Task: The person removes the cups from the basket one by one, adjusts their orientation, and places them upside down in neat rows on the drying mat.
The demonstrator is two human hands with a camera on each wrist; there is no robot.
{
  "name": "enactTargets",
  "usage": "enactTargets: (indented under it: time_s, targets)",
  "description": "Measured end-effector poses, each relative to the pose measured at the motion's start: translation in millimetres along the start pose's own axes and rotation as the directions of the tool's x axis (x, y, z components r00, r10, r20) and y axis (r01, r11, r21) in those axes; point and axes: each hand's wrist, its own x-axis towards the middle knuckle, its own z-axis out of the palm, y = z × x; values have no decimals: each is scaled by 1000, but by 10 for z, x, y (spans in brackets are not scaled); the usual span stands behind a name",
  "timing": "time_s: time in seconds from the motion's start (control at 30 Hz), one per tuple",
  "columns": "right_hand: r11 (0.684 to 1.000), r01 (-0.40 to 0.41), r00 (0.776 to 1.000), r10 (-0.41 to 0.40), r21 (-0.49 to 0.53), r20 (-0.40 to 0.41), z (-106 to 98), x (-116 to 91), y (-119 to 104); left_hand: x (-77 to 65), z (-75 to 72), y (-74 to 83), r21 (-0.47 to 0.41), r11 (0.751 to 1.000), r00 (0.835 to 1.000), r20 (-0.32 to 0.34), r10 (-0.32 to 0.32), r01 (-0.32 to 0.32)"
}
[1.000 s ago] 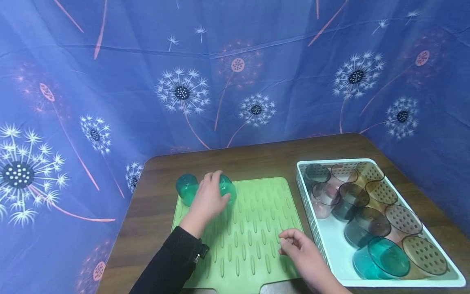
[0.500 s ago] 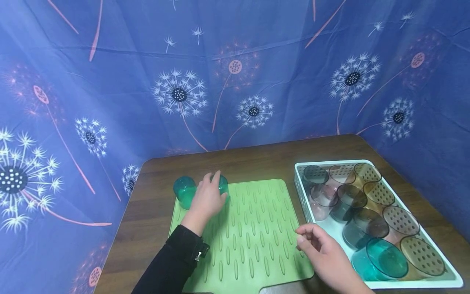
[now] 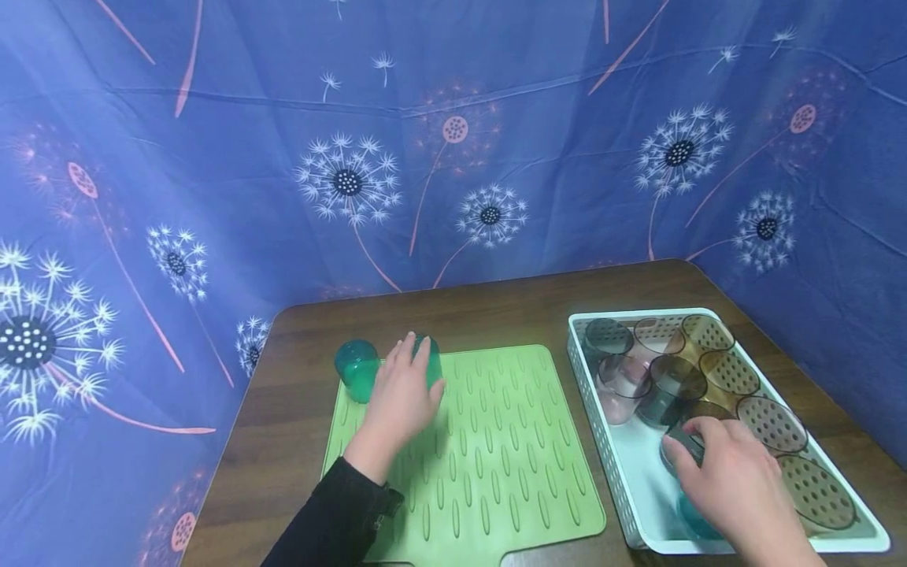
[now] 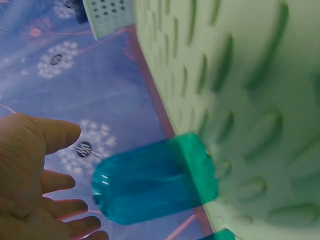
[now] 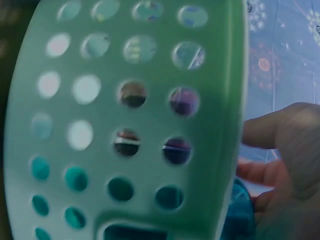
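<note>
Two teal tumblers stand upside down at the far left of the green drying mat (image 3: 510, 441). The left tumbler (image 3: 357, 372) is fully visible; the other tumbler (image 3: 429, 364) is partly behind my left hand (image 3: 400, 398). In the left wrist view that hand (image 4: 35, 185) has its fingers spread, with a gap between them and the teal tumbler (image 4: 150, 182). Over the white basket (image 3: 601, 421), my right hand (image 3: 744, 480) hovers above another teal tumbler (image 3: 694, 520), mostly covering it. The right wrist view shows its fingers loosely bent by the teal tumbler (image 5: 237, 212).
Several smoky, pink and amber tumblers, such as the amber tumbler (image 3: 815, 492), stand in the basket. Its perforated wall (image 5: 150, 115) fills most of the right wrist view. A blue patterned cloth (image 3: 453, 181) hangs behind the wooden table (image 3: 496, 307).
My left hand has set the second teal tumbler beside the first and loosened from it. My right hand has moved from over the mat's right side to above the basket.
</note>
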Motion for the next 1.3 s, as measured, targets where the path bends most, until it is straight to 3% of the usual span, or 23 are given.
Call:
enactTargets:
  time_s: [0.3, 0.43, 0.67, 0.83, 1.03, 1.1, 1.17, 1.3]
  targets:
    - [992, -98, 995, 100, -75, 27, 6, -51, 98, -458, -87, 169, -115, 993, 998, -62, 22, -29]
    - [991, -86, 995, 90, -106, 37, 35, -33, 125, -636, -55, 169, -128, 992, 998, -65, 2, -10]
    - [996, -35, 999, 33, -88, -18, 140, -47, 153, -956, 30, 132, -154, 988, 996, -89, -12, -1]
    - [997, -9, 997, 3, -79, -75, 122, -66, 126, -1085, 66, 128, -200, 980, 993, -119, -10, -14]
    - [998, -4, 987, -6, -65, -160, -17, -93, -35, -1123, 79, 137, -229, 973, 991, -132, -9, -22]
    - [999, 31, 971, -39, -40, -237, -68, -106, -103, -1126, 75, 149, -246, 969, 992, -123, -18, -13]
    - [994, 110, 932, -106, -7, -346, -111, -122, -163, -1127, 58, 172, -260, 966, 993, -114, -21, -9]
    - [950, 309, 813, -248, 30, -527, -109, -117, -267, -1128, 34, 220, -286, 958, 996, -87, -25, -1]
